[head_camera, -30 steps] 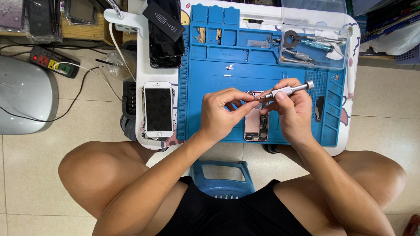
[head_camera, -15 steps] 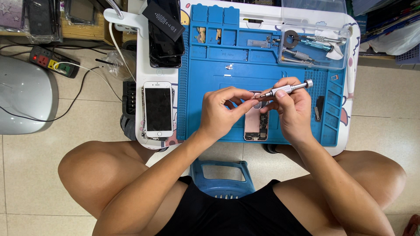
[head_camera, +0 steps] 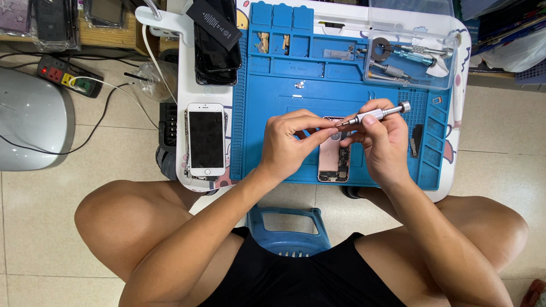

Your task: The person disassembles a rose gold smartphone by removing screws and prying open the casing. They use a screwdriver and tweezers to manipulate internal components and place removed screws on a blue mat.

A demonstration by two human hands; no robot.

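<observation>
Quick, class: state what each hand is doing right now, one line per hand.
Left hand: fingers pinched at the screwdriver tip; what they hold cannot be told.
Right hand: closed around the screwdriver, above the opened phone.

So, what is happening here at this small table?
A person sits at a small white table with a blue repair mat. The right hand holds a small silver screwdriver, and the left hand pinches at its tip. Both are above an opened pink phone body with its inner parts showing. A white phone, screen up, lies to the left, off the mat. More tools sit in a clear tray.
</observation>
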